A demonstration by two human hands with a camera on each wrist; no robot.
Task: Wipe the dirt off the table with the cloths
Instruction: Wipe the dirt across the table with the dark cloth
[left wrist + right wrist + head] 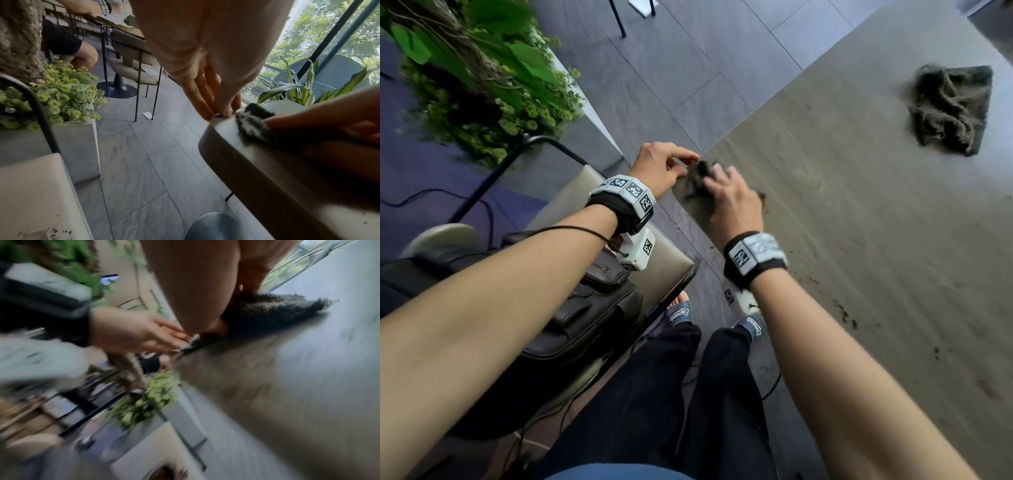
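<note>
A dark fuzzy cloth (702,173) lies bunched at the near-left corner of the grey-brown table (859,240). My right hand (729,193) presses down on it, fingers spread over the cloth (273,311). Just off that corner my left hand (671,164) is open, its straight fingertips (222,112) touching the table edge beside the cloth (252,123). Dark dirt specks (844,313) are scattered on the table nearer to me. A second crumpled dark cloth (952,109) lies alone at the far right of the table.
A chair with a black bag (585,308) stands left of my legs. A planter with green foliage (482,85) sits beyond it on the tiled floor. In the left wrist view another chair (131,65) and a seated person (68,43) are farther off.
</note>
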